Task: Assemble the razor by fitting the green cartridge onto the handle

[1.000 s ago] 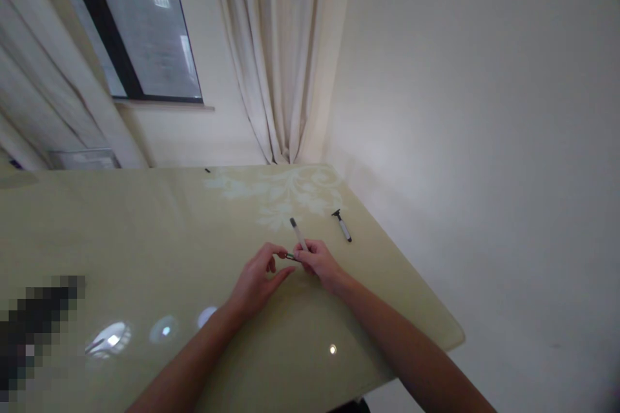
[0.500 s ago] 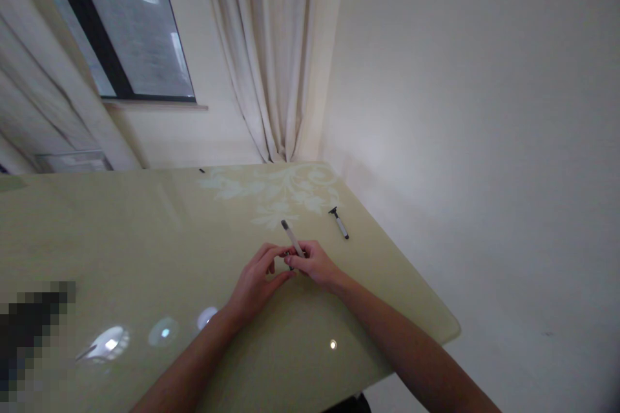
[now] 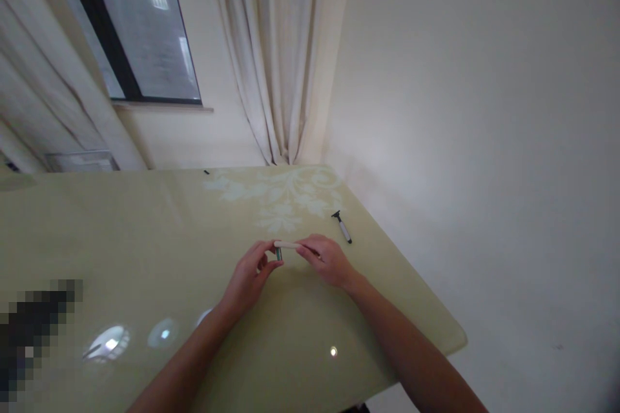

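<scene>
My right hand (image 3: 327, 260) pinches a pale razor handle (image 3: 289, 245), which lies roughly level and points to the left. Between the thumb and fingers of my left hand (image 3: 253, 269) is a small dark and teal razor head (image 3: 279, 254), held upright. The handle's left end meets the top of this head; whether the two are joined I cannot tell. Both hands are above the table, close together. Beyond my right hand, a complete razor (image 3: 342, 227) with a grey handle and black head rests on the tabletop.
The glossy pale-green table (image 3: 169, 226) has a white floral pattern and light reflections. A tiny dark piece (image 3: 206, 172) lies by its far edge. A white wall (image 3: 460, 142) borders the right side; curtains (image 3: 271, 45) hang behind. A dark blurred shape (image 3: 39, 322) is at left.
The razor handle has swung from pointing up and away to lying level, pointing left. My hands have drawn slightly apart, and the razor head now shows between my left fingers.
</scene>
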{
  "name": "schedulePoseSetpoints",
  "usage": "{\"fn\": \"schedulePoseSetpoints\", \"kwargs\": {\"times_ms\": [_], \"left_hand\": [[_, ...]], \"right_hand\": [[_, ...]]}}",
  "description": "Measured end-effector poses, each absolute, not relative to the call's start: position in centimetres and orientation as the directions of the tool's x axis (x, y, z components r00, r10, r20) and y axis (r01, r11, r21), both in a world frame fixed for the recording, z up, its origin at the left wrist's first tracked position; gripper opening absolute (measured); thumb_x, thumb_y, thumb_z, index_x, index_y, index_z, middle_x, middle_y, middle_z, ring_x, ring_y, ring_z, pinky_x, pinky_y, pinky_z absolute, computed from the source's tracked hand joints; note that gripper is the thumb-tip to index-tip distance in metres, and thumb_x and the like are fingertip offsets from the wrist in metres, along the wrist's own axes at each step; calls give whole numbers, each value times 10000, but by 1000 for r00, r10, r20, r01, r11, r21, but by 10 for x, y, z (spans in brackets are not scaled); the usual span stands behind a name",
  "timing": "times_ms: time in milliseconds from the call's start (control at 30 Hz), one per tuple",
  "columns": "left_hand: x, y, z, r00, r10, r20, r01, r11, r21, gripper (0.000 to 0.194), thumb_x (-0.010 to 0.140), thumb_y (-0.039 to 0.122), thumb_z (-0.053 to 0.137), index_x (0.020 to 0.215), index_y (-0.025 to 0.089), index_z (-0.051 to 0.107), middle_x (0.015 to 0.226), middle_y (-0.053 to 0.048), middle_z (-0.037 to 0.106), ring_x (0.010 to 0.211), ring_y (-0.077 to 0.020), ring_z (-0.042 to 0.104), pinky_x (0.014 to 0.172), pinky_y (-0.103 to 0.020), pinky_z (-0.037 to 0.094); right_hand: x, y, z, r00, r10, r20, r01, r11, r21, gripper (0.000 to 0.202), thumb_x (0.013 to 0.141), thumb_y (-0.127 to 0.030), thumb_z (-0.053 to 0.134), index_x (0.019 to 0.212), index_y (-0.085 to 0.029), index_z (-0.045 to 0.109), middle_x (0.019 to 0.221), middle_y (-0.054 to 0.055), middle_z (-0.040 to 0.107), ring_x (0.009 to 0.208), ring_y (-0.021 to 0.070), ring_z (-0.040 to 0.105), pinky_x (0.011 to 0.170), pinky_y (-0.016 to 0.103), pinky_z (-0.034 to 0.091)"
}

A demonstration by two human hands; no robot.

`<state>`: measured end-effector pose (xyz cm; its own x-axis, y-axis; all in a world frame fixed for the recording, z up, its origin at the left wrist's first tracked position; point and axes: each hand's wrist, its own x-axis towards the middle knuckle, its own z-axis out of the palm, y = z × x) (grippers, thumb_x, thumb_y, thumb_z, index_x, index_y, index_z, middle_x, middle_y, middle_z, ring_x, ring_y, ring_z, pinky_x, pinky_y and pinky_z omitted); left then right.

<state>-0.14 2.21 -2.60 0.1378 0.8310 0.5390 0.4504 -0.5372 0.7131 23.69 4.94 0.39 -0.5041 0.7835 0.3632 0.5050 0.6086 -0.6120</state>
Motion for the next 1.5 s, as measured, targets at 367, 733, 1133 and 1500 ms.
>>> {"fn": "schedulePoseSetpoints", "kwargs": {"times_ms": [367, 733, 1133, 1500], "left_hand": [[-6, 23, -23, 105, 815, 570, 473, -545, 692, 289, 960, 310, 627, 1232, 226, 679, 915, -22, 677, 631, -122, 561, 623, -248, 509], [-8, 24, -26, 95, 813, 574, 483, -542, 688, 325, 960, 317, 633, 1273, 236, 661, 933, -16, 653, 649, -126, 560, 644, -252, 516], [-9, 30, -31, 74, 833, 548, 458, -517, 723, 310, 945, 366, 632, 1217, 229, 689, 900, -19, 663, 624, -132, 562, 617, -261, 513], [-12, 35, -33, 89, 827, 555, 471, -526, 708, 319, 946, 362, 618, 1228, 226, 679, 909, -16, 662, 603, -123, 554, 607, -256, 504]], "right_hand": [[232, 50, 2, -434, 838, 331, 555, 539, -634, 477, 1063, -524, 484, 888, -186, 770, 745, 33, 650, 684, 160, 519, 652, 276, 320], [227, 48, 1, -451, 837, 308, 490, 521, -699, 474, 1049, -523, 502, 812, -186, 735, 705, 8, 598, 653, 147, 490, 625, 272, 285], [225, 54, -9, -381, 869, 317, 521, 485, -703, 507, 1035, -560, 499, 777, -189, 729, 671, 5, 570, 638, 150, 459, 618, 270, 279], [224, 62, -21, -423, 848, 320, 471, 507, -721, 493, 1030, -552, 513, 844, -180, 777, 691, 6, 601, 640, 141, 477, 621, 257, 294]]}}
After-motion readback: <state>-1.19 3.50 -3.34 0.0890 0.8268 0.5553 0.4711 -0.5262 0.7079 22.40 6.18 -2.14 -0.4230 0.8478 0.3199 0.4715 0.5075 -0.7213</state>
